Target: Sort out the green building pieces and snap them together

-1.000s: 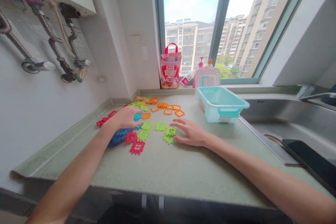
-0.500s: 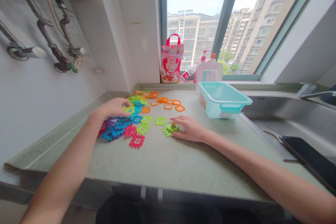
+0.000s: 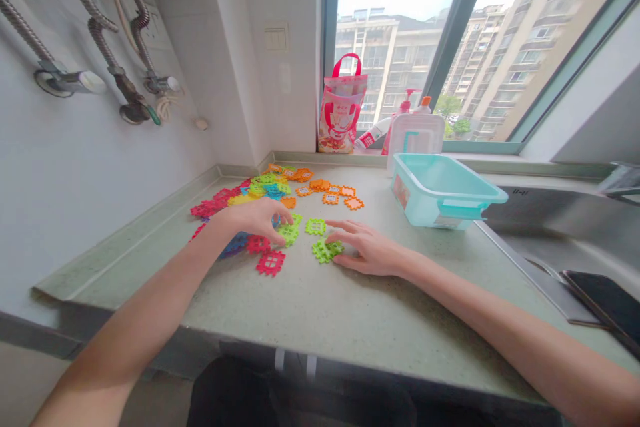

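Note:
Several flat plastic puzzle tiles in many colours lie scattered on the grey-green counter (image 3: 320, 307). My left hand (image 3: 257, 219) rests over the pile, fingertips on a green tile (image 3: 289, 234) beside blue and red ones. A red tile (image 3: 271, 262) lies just in front of it. My right hand (image 3: 369, 250) lies flat on the counter, fingers touching a small stack of green tiles (image 3: 326, 250). One more green tile (image 3: 315, 226) sits between my hands. Orange tiles (image 3: 333, 194) are spread farther back.
A turquoise plastic bin (image 3: 443, 190) stands at the back right, a white jug (image 3: 416, 136) and a red gift bag (image 3: 341, 107) behind it on the sill. A steel sink (image 3: 565, 227) and a dark phone (image 3: 607, 300) are at right. Hoses hang on the left wall.
My left hand came back from the far pile toward me and now touches a green tile near the front. My right hand stays on the green stack. The camera shifted slightly left.

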{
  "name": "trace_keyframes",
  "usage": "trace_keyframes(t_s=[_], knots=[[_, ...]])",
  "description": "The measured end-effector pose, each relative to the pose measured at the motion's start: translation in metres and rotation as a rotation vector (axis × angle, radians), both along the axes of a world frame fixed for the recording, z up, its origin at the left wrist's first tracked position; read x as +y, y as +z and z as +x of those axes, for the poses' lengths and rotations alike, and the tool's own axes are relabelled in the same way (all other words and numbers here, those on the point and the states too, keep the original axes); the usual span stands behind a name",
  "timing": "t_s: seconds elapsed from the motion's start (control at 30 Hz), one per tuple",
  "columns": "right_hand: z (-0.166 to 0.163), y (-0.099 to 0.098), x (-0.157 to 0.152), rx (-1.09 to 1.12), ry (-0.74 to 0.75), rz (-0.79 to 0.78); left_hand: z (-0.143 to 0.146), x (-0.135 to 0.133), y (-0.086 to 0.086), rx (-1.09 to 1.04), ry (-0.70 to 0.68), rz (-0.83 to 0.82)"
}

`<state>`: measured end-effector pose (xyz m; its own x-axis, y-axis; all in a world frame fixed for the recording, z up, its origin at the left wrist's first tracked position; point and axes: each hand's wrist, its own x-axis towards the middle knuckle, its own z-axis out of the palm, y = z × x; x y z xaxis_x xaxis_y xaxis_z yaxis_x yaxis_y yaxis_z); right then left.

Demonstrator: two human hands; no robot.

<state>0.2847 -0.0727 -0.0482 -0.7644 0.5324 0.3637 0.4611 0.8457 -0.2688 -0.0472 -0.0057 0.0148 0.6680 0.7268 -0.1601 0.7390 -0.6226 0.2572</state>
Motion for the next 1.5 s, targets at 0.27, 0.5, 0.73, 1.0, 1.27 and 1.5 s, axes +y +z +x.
trace_keyframes(t_s=[0.27,0.5,0.73,1.0,1.27,1.5], knots=[[0.003,0.005,0.005,-0.015,-0.021,-0.024,0.023,0.004,-0.025,-0.21,-0.179,0.156],[0.036,0.01,0.011,0.015,-0.036,-0.007,0.059,-0.017,-0.043,-0.37,-0.207,0.202],[0.036,0.008,0.021,0.21,-0.207,0.081,0.061,-0.011,-0.041,-0.534,-0.16,0.294],[0.014,-0.012,0.028,0.1,-0.198,0.062,0.055,0.008,-0.052,-0.379,-0.153,0.204],[0.02,-0.004,0.035,0.071,-0.203,0.02,0.056,0.011,-0.055,-0.375,-0.103,0.178],[0.035,0.0,0.029,0.164,-0.205,0.009,0.048,0.015,-0.05,-0.331,-0.12,0.195]])
